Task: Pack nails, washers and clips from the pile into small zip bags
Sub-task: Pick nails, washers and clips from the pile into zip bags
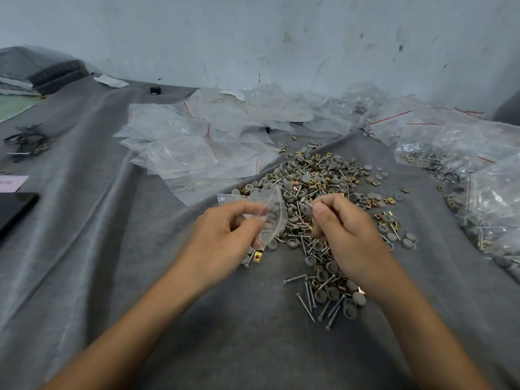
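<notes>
A pile (320,187) of steel nails, grey round washers and brass-coloured square clips lies on the grey cloth (140,263) in the middle. My left hand (225,235) pinches a small clear zip bag (270,218) by its mouth, just above the pile's near left edge. My right hand (346,229) is beside it over the pile, fingers curled, thumb and forefinger pinching what look like thin nails (309,206) pointed toward the bag. Loose nails (315,299) lie in front of my right wrist.
Empty zip bags (191,153) with red seal lines are spread at the back left of the pile. Filled bags (478,178) are heaped at the right. Black ties (26,140) and a dark phone (14,209) lie at the left. A wall stands behind.
</notes>
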A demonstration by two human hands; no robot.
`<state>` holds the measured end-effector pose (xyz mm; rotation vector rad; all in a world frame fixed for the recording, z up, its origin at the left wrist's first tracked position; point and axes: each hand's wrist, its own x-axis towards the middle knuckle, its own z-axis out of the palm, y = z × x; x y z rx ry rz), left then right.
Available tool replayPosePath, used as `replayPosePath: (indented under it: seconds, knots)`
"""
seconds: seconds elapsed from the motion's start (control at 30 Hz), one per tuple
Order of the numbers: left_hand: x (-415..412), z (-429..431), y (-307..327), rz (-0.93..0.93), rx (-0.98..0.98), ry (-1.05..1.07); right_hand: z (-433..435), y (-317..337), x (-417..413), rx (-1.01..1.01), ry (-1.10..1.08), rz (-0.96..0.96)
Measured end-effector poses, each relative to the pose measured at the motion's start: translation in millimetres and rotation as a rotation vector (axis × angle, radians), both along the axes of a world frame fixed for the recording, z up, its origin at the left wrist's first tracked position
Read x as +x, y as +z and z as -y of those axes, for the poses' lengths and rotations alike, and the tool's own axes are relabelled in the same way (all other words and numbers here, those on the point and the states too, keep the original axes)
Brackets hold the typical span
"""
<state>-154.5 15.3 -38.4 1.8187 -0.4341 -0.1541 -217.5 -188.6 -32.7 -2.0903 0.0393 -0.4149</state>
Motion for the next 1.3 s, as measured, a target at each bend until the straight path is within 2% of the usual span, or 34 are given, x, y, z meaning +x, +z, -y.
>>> replayPosePath:
  seconds: [0.13,0.43,1.07,1.3]
  knots:
    - [-2.7,2.6,-1.0,0.011,0.044,-0.033,-8.3,1.7,-1.5,0.165,0.103,0.005]
    - [-1.9,2.0,-3.3,0.045,0.095,-0.044,-17.1,-0.6,-4.9,0.103,0.111,-0.004]
    - [-1.1,0.7,-2.6,0.061,0.089,-0.06,-19.2,6.4,-4.9,0.275,0.135,0.017]
    - [-1.4,2.4,-1.4,0.057,0.083,-0.069,-16.0,3.8,-6.3,0.134,0.167,-0.001]
